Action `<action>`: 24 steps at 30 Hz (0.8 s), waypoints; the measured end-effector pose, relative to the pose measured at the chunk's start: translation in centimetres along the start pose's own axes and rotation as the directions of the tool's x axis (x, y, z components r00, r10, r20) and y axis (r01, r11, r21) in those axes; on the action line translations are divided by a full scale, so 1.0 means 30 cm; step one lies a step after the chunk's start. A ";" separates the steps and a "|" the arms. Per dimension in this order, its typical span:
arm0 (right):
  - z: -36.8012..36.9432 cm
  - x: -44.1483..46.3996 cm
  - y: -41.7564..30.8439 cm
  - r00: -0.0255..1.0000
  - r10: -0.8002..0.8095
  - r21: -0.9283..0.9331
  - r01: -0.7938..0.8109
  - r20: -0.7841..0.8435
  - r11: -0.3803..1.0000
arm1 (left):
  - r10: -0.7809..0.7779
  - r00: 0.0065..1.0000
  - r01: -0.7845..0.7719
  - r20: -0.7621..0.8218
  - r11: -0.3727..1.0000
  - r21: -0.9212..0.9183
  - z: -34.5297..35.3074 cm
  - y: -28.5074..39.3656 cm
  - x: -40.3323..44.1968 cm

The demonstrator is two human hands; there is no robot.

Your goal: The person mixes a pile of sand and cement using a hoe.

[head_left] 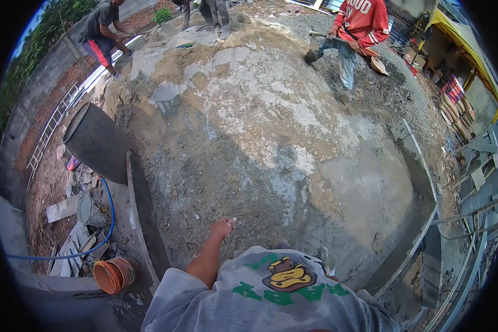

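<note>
Head view: the left grip (224,227) is out in front of the gray shirt (221,301), by the near part of the pile (249,122). It looks curled in. A tiny pale spot shows at its tip, but I can't tell if it pinches something or is just pressed together. The right hand is out of sight.

The pile spreads past the grip and to both sides, all lumps and bumps, white in some spots and dark in others. Someone could slip where it looks wet, or trip on a lump. If it is wet cement, it could make the bare skin sore.

Far past the grip, to the right, a person in red (365,22) holds a shovel (378,65). A wide swing could bump someone close by. Left of the grip, a blue hose (113,216) bends near orange buckets (108,276); it could catch a foot. The drum (97,144), left and past the grip, might tip if knocked hard.
</note>
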State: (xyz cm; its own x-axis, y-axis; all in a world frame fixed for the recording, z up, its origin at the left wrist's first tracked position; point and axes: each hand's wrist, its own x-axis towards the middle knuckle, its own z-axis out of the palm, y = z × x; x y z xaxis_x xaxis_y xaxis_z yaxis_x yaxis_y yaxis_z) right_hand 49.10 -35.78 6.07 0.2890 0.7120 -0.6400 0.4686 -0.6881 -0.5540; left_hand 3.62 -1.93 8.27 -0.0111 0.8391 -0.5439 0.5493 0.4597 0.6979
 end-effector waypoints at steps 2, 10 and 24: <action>-0.059 0.092 0.034 0.992 0.112 0.012 -0.113 0.062 0.994 | 0.029 1.000 -0.029 0.010 0.999 0.016 0.067 0.123 -0.030; -0.177 0.424 0.321 0.953 0.135 0.362 -0.232 0.273 0.903 | -0.091 0.996 0.090 0.023 0.996 0.025 0.176 0.000 -0.067; -0.328 0.102 -0.141 0.932 0.361 0.139 -0.361 0.026 0.922 | 0.552 0.734 -0.175 -0.395 0.716 0.675 -0.396 1.381 0.104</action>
State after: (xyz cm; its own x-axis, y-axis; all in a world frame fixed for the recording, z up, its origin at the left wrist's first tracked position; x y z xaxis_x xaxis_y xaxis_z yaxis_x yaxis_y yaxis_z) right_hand 56.20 -29.32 11.69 0.4171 0.4114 -0.8104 0.2113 -0.9112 -0.3537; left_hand 16.42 23.19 41.03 -0.0354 0.9848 0.1698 0.9598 -0.0139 0.2804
